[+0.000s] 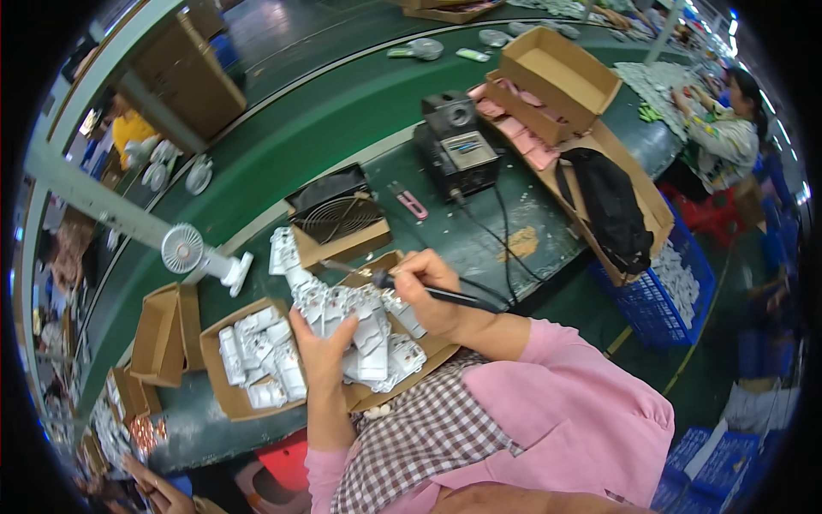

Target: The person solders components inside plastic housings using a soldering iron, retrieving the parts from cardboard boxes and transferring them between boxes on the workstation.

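Observation:
My right hand (430,287) is closed around the dark handle of a soldering iron (454,297). The iron's thin tip points left, just above the white plastic parts. My left hand (325,349) grips a white plastic part (321,310) between thumb and fingers; its far fingers are partly hidden. More white parts (373,351) lie heaped in a cardboard box (438,351) beneath both hands. To the left, a second cardboard box (224,399) holds several white rectangular parts (261,351). Other white pieces (283,252) stick out beyond my left hand.
A black soldering station (458,150) stands ahead, its cables trailing toward me. Pink snips (409,202) lie beside a black fan unit (338,206) in cardboard. A white handheld fan (201,255) stands left. A black bag (606,210) lies on cardboard at right, above a blue crate (692,300). Co-workers sit nearby.

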`<state>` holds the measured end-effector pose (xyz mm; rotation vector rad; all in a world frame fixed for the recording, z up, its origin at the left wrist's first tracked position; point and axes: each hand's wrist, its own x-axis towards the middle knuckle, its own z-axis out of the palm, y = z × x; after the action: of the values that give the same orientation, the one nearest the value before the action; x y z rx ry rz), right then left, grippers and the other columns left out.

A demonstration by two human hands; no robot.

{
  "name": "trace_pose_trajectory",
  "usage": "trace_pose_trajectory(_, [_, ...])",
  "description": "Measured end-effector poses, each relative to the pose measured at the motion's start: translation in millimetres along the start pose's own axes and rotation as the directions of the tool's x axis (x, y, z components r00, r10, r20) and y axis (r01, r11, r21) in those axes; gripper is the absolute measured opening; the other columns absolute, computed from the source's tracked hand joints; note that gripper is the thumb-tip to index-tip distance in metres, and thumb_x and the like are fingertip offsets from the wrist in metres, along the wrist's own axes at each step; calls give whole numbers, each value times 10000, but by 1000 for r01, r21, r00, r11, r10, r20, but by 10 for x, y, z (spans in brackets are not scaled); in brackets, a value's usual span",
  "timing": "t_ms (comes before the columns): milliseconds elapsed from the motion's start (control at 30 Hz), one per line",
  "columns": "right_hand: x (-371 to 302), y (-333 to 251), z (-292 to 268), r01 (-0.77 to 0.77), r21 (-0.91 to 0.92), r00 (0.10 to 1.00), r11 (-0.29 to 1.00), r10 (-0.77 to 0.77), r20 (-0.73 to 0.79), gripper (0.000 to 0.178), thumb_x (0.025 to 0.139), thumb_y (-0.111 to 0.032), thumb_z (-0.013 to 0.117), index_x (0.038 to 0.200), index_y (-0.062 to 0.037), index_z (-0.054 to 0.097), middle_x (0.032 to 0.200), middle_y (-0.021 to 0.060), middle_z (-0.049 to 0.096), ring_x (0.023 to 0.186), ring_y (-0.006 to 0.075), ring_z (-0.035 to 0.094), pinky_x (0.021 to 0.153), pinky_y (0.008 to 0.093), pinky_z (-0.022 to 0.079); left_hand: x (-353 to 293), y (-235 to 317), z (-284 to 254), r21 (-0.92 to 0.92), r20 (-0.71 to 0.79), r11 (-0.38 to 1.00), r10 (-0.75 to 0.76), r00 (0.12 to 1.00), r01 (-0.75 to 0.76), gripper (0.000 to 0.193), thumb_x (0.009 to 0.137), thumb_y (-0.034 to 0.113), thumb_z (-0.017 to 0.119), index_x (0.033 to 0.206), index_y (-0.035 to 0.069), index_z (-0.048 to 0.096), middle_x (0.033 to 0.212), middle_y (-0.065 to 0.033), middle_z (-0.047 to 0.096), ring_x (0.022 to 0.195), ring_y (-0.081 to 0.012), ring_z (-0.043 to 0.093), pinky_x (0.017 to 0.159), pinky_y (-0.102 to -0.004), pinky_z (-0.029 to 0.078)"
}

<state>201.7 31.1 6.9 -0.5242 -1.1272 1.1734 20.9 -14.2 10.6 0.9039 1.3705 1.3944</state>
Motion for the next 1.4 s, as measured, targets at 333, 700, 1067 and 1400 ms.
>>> trace_pose_trajectory(333, [-13,54,3,36,-62,999,997,-36,14,170,899,-160,614,878,-22,517,744,26,556,642,57,484,570,223,419,59,-151,-101,-91,-249,982,139,958,-166,372,879,81,574,1209,36,408,937,-104,611,703,-167,614,505,-270,496])
trace_pose_trajectory(700, [6,-50,68,32,-210,988,977,1,152,94,874,-73,610,843,-13,543,713,44,575,612,79,499,551,232,410,42,5,-74,-20,-229,996,81,970,-87,468,849,66,623,1252,-13,399,1138,-98,560,1006,-156,538,887,-274,424])
trace_pose_trajectory(1067, [37,-87,124,-37,-343,977,938,107,186,113,862,-73,622,797,-4,559,684,41,593,577,67,522,521,228,415,15,86,-62,-41,-217,997,61,974,-72,443,850,61,619,1230,-2,402,1121,-87,556,977,-133,540,855,-266,436])
trace_pose_trajectory(1400, [43,-65,115,-21,-399,972,917,112,207,109,842,-69,633,785,-9,563,661,40,591,545,76,520,498,231,406,30,23,-92,-40,-210,997,53,976,-63,448,850,66,618,1240,16,404,1151,-80,545,1032,-137,521,906,-278,411])
